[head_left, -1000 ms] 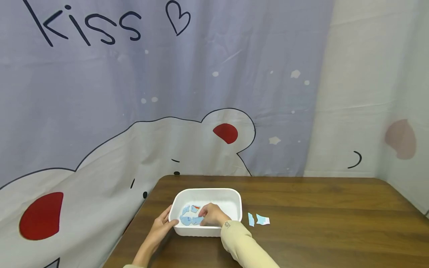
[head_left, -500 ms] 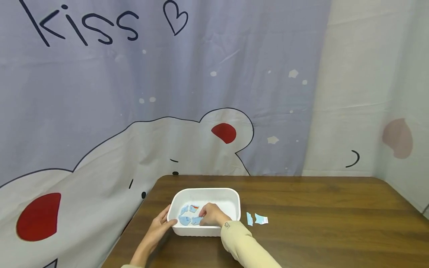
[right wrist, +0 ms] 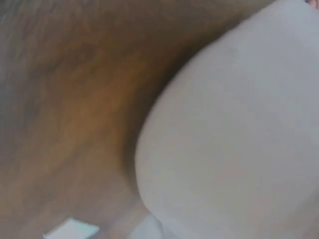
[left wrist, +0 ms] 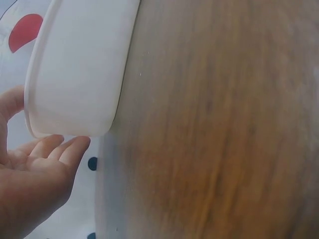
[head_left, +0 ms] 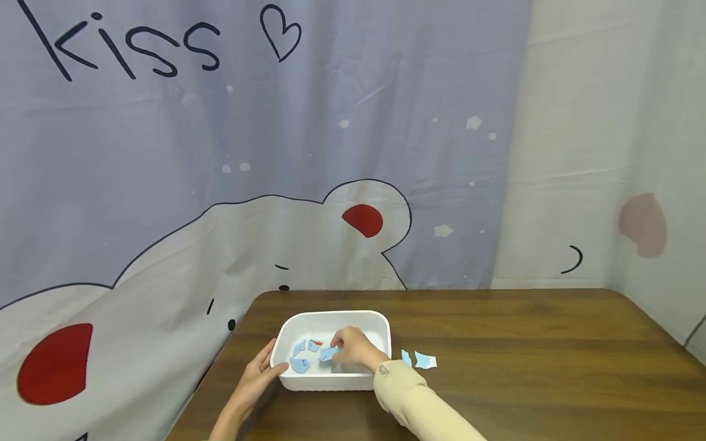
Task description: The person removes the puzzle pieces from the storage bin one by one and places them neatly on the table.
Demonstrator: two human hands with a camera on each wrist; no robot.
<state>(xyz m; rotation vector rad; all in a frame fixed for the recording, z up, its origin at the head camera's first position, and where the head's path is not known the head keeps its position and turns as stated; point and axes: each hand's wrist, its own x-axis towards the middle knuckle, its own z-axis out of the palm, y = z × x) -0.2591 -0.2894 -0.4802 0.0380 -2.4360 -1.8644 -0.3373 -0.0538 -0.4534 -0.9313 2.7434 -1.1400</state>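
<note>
A white plastic tub stands on the table with several flat, light-blue puzzle pieces inside it. One piece has a red and orange mark. My left hand grips the tub's left end, thumb at the rim and fingers against the outer wall, as the left wrist view also shows. Inside the tub, my right hand pinches a light-blue puzzle piece by its right side; the fingertips partly cover it. The tub's wall fills much of the right wrist view.
To the right of the tub, two light-blue pieces lie on the brown wooden table. The nearer one partly hides behind the right forearm's side of the tub. A printed curtain hangs behind the table's far edge.
The right hand has shifted slightly up and right inside the tub, taking the pinched piece away from the piece on its left. The left hand keeps its grip; the head view has turned slightly right.
</note>
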